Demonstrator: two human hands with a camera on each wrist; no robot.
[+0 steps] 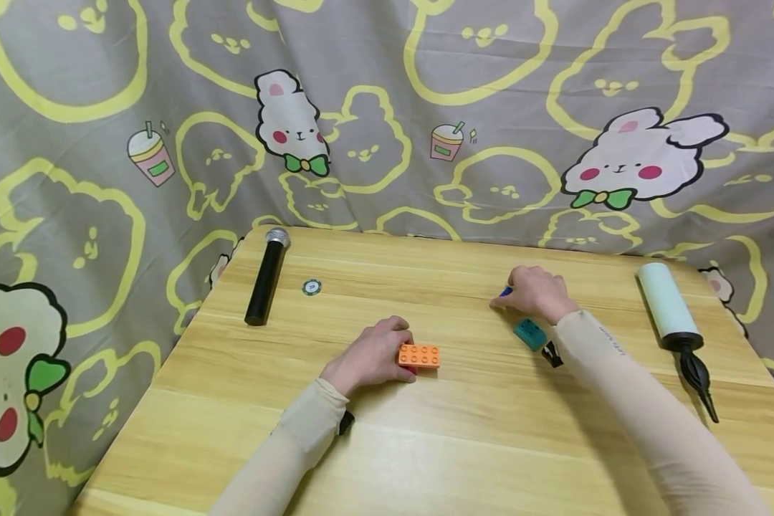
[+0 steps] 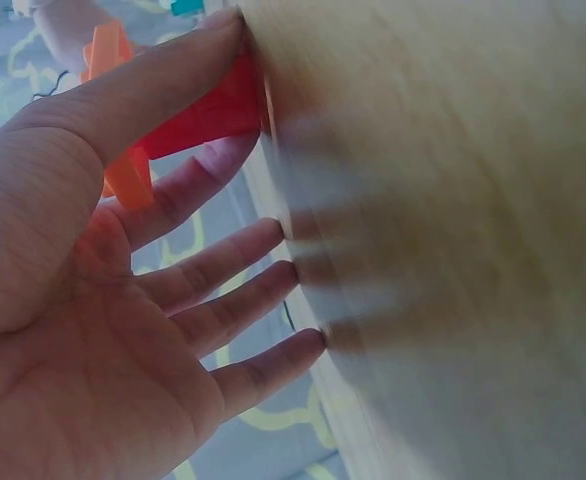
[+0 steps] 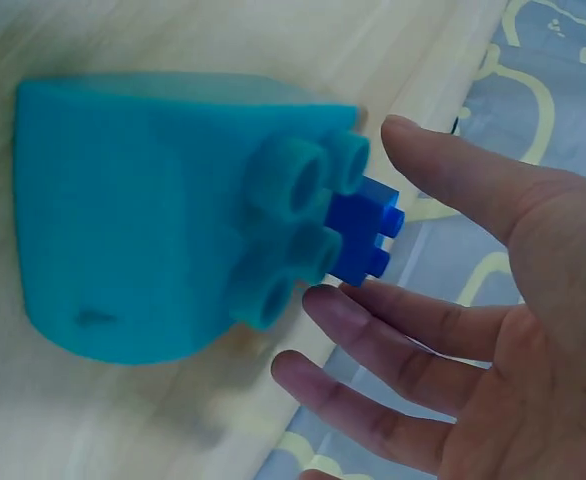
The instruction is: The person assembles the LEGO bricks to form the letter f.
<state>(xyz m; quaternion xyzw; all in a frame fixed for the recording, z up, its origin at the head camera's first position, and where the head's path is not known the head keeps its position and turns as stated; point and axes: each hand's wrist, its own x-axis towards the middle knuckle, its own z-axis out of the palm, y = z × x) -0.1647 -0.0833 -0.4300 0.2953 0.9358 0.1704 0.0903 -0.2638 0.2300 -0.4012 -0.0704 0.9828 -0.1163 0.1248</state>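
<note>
My left hand (image 1: 377,355) pinches a red toy brick (image 2: 208,110) between thumb and index finger, low at the tabletop. An orange toy brick (image 1: 419,355) with several studs sits across the top of the red one. In the left wrist view the other three fingers are spread, their tips right at the table. My right hand (image 1: 535,292) is around a small blue brick (image 3: 365,232), with a gap showing between thumb and brick in the right wrist view. Close below that hand lies a teal brick (image 1: 529,334) with a rounded side and studs.
A small black buckle-like piece (image 1: 552,354) lies beside the teal brick. A microphone (image 1: 267,279) and a round chip (image 1: 312,287) are at the back left. At the right lies a pale hand pump (image 1: 669,301) with a black nozzle. A patterned curtain (image 1: 374,143) hangs behind the table (image 1: 387,459).
</note>
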